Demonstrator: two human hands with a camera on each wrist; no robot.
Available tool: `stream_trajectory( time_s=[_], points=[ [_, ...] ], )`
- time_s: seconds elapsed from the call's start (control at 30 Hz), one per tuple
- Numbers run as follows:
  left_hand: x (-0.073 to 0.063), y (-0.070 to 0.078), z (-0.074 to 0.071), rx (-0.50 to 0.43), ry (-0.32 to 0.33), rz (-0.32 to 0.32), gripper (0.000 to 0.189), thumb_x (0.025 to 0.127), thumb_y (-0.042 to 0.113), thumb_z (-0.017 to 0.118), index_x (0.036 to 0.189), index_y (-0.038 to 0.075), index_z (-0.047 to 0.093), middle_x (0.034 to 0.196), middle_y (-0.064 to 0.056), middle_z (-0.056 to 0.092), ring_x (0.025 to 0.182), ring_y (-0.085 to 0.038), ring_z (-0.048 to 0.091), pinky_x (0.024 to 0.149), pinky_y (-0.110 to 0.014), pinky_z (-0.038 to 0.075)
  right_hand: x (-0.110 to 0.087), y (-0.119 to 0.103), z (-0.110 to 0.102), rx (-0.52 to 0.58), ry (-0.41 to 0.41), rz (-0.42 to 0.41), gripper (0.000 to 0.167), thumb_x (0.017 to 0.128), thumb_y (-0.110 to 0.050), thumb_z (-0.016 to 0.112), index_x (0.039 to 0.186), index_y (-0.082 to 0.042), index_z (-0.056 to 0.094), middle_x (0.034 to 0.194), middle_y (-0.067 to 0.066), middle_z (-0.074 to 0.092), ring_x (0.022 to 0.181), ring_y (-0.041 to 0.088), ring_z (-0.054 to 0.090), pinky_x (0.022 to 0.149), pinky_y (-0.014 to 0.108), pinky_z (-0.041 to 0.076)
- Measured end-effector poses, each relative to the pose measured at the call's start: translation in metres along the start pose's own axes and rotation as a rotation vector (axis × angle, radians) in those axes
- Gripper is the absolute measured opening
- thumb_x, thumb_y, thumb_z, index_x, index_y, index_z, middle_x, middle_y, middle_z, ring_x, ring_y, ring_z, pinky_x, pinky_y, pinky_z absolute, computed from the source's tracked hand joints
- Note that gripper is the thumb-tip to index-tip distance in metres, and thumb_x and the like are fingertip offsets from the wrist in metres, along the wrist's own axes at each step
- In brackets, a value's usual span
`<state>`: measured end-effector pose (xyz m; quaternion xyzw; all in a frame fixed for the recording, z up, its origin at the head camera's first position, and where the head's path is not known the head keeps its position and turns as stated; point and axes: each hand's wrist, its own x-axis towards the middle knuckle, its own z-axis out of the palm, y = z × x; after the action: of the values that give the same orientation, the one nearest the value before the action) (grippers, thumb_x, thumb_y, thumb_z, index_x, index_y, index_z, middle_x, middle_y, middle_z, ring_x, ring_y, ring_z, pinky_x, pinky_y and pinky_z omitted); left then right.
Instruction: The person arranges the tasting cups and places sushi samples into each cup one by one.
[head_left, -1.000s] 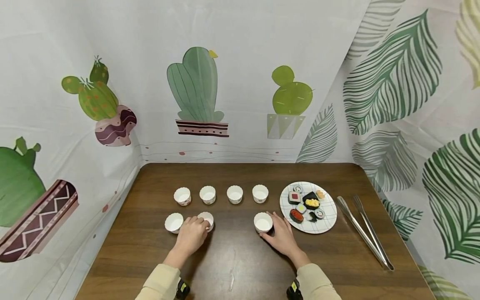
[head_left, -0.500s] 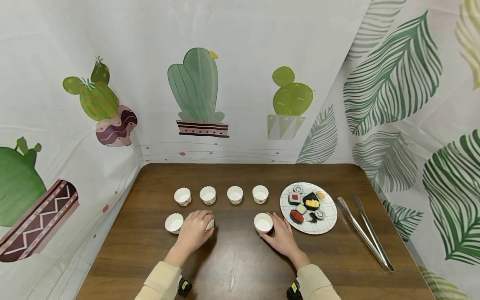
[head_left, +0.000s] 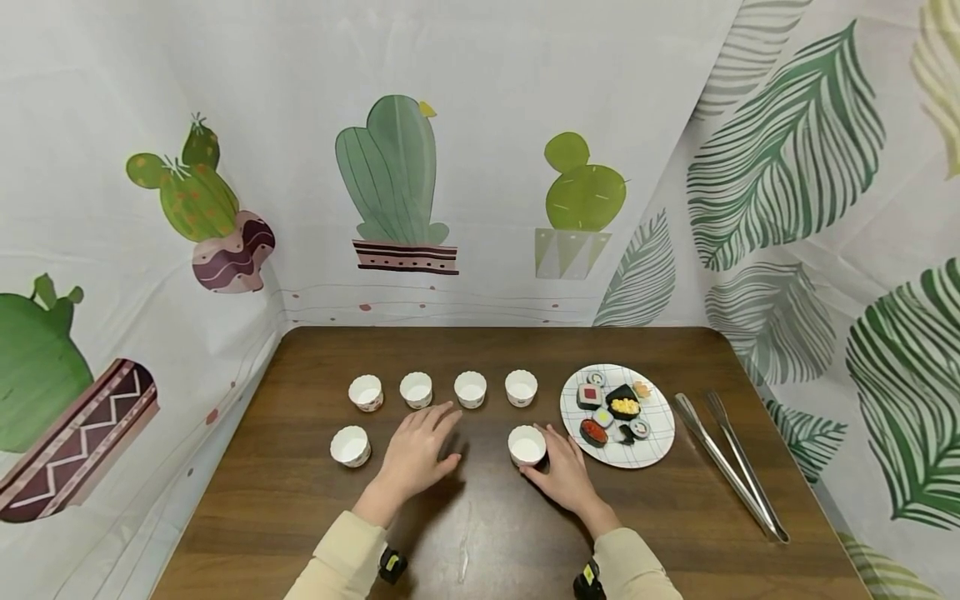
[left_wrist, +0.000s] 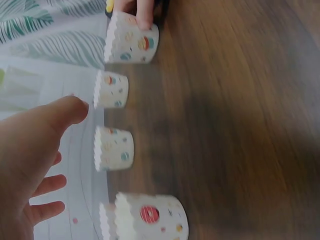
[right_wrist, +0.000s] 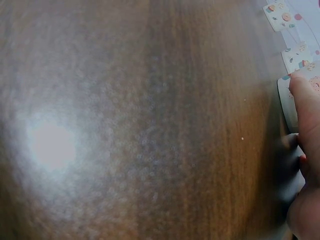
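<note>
My left hand (head_left: 416, 450) hovers over the table with its fingers spread and thumb out, holding nothing. In the left wrist view, a white paper baking cup (left_wrist: 155, 217) with a doughnut print stands below it; from the head that spot is hidden by the hand. Thumb and fingers of my right hand (head_left: 566, 471) grip the side of another scalloped white baking cup (head_left: 527, 446), upright on the table. The right wrist view shows the thumb against that cup's wall (right_wrist: 287, 105). One more cup (head_left: 351, 447) stands left of my left hand.
Several matching baking cups (head_left: 470, 390) form a row farther back. To the right lies a checked white plate (head_left: 651, 446) bearing several sushi pieces (head_left: 622, 405), and beyond it metal tongs (head_left: 723, 467). Patterned cloth (head_left: 480, 167) hangs behind the brown table (head_left: 472, 533).
My left hand has let go of the front baking cup it was holding, opened its fingers and moved right. The right hand and its cup have stayed put.
</note>
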<state>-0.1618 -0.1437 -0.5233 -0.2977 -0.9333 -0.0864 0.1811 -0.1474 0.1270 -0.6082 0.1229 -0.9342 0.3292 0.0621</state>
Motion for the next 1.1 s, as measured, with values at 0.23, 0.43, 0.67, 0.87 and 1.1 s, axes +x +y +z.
stream_trajectory(
  time_s=[0.23, 0.43, 0.67, 0.87, 1.1],
  points=[
    [0.015, 0.021, 0.007, 0.008, 0.003, 0.071, 0.07, 0.068, 0.038, 0.075, 0.128, 0.011, 0.052, 0.128, -0.01, 0.053, 0.112, -0.027, 0.052, 0.091, -0.043, 0.043, 0.001, 0.0, 0.0, -0.01, 0.006, -0.006, 0.076, 0.072, -0.037, 0.075, 0.134, -0.005, 0.044, 0.134, 0.012, 0.049, 0.129, 0.032, 0.039, 0.102, 0.058, 0.021],
    [0.028, 0.043, 0.013, 0.008, 0.007, 0.12, 0.069, 0.068, 0.041, 0.074, 0.128, 0.014, 0.052, 0.127, -0.007, 0.053, 0.113, -0.024, 0.052, 0.09, -0.04, 0.044, 0.001, 0.001, 0.001, -0.012, 0.007, -0.012, 0.076, 0.072, -0.037, 0.075, 0.134, -0.005, 0.044, 0.134, 0.011, 0.049, 0.129, 0.031, 0.039, 0.102, 0.058, 0.022],
    [0.04, 0.067, 0.021, 0.009, 0.044, 0.187, 0.06, 0.068, 0.043, 0.074, 0.119, 0.014, 0.058, 0.117, -0.002, 0.058, 0.104, -0.021, 0.056, 0.087, -0.037, 0.045, 0.0, 0.003, 0.003, 0.001, 0.022, -0.041, 0.073, 0.072, -0.034, 0.076, 0.132, -0.005, 0.046, 0.133, 0.013, 0.051, 0.128, 0.032, 0.04, 0.101, 0.059, 0.021],
    [0.046, 0.08, 0.032, 0.011, 0.039, 0.222, 0.051, 0.068, 0.04, 0.074, 0.111, 0.017, 0.061, 0.108, 0.002, 0.059, 0.097, -0.017, 0.056, 0.084, -0.033, 0.046, 0.0, 0.004, 0.004, 0.003, 0.044, -0.068, 0.073, 0.069, -0.027, 0.078, 0.131, -0.004, 0.047, 0.132, 0.013, 0.052, 0.126, 0.034, 0.041, 0.101, 0.059, 0.021],
    [0.048, 0.087, 0.04, 0.091, -0.019, 0.259, 0.034, 0.07, 0.039, 0.073, 0.098, 0.021, 0.065, 0.099, 0.005, 0.06, 0.09, -0.014, 0.056, 0.082, -0.03, 0.045, 0.0, 0.001, 0.002, 0.004, 0.024, -0.046, 0.072, 0.069, -0.022, 0.077, 0.131, -0.004, 0.047, 0.133, 0.012, 0.051, 0.127, 0.034, 0.04, 0.101, 0.058, 0.021]
  ],
)
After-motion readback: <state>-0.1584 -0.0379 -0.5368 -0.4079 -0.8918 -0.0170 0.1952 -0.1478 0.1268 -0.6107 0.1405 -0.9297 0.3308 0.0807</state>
